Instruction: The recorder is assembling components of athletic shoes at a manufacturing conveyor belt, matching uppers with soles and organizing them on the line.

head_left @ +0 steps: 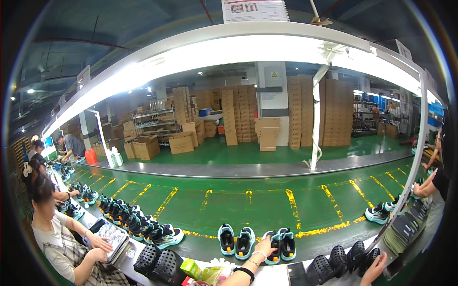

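Teal trims a shoe (273, 260) partly hidden by the left hand (264, 247).

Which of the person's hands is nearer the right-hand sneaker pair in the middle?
Left. The left hand is at the sneaker pair, over its left shoe; the right hand is well to the right, near black clogs.

Taking the left hand (263, 249) as centre, it lies over the near pair of shoes (288, 246). A second pair (244, 244) stands at nine o'clock on the belt (267, 205); a row of shoes (143, 226) lines it between nine and ten. On the desk (274, 275), clogs (171, 264) sit toward half past eight. More clogs (338, 257) stand between three and four, beside the right hand (374, 270). Cartons (245, 114) stack at twelve, beyond the belt.
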Available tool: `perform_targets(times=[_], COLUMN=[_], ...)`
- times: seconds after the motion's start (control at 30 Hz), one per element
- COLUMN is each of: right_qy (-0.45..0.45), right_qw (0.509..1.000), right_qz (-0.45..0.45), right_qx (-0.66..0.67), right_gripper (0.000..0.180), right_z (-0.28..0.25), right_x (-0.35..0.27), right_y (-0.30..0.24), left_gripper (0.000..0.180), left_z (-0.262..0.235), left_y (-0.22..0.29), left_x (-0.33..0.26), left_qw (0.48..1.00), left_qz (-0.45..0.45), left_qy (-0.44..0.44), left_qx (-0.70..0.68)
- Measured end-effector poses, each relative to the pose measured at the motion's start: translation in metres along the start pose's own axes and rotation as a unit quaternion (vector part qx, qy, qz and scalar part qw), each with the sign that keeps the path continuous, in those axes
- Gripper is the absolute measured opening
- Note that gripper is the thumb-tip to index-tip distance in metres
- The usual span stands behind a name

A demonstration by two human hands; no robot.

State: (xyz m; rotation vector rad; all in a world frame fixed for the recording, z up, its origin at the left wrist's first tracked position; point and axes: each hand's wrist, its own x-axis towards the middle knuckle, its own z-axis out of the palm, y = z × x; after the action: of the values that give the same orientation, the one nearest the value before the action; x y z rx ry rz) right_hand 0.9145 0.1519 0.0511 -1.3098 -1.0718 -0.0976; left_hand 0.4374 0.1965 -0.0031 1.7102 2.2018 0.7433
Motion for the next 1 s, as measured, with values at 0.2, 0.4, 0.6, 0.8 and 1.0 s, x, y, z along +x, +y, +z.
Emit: perform_targets(times=[0.2,0.4,0.6,0.8,1.0], right_qy=[-0.111,-0.092,-0.126,-0.073,-0.068], right_qw=[0.977,0.976,0.965,0.987,0.986], right_qz=[-0.018,-0.003,0.027,0.009,-0.007], right_qx=[-0.18,-0.2,-0.226,-0.143,0.154], right_gripper=[0.05,0.055,0.062,0.049,0.041], right_z=[-0.007,-0.019,-0.026,-0.019,-0.011], right_x=[-0.025,-0.02,-0.008,0.007,0.042], right_y=[0.062,0.052,0.066,0.031,-0.074], left_gripper=[0.079,0.084,0.07,0.087,0.055], left_z=[0.005,0.027,0.022,0.007,0.018], left_y=[0.001,-0.008,-0.004,-0.005,0.11], left_x=[0.002,0.004,0.006,0.002,-0.041], left_qw=[0.998,0.994,0.995,0.985,0.991], left_qz=[-0.042,-0.1,-0.098,-0.044,0.098], left_qy=[0.016,0.025,0.001,0.155,0.022], left_qx=[0.05,-0.039,-0.004,-0.059,0.092])
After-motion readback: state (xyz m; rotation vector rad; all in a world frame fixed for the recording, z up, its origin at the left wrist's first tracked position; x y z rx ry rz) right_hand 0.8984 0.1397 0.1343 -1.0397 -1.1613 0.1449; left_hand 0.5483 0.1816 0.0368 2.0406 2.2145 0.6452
